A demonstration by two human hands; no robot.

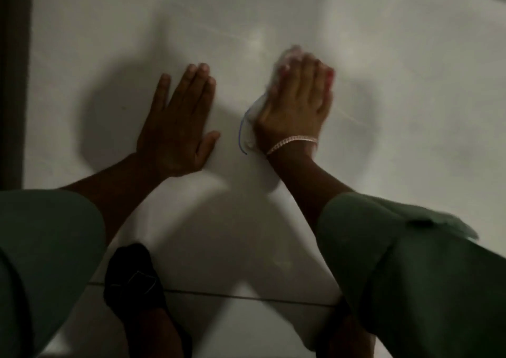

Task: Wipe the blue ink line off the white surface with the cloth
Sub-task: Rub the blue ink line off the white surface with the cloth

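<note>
A short curved blue ink line (241, 136) runs down the white surface (397, 70) just left of my right wrist. My right hand (298, 100) presses flat on a pale cloth (256, 116), which pokes out from under its left edge and at the fingertips; the hand is motion-blurred. The cloth's lower edge lies right beside the ink line. My left hand (180, 122) rests flat, palm down with fingers together, on the surface to the left of the line, holding nothing. A light bracelet (291, 142) circles my right wrist.
A dark vertical strip (13, 78) borders the white surface on the far left. Green sleeves (410, 262) cover both forearms low in view. A dark foot or sock (134, 281) stands on the tiled floor (232, 322), where a grout line crosses.
</note>
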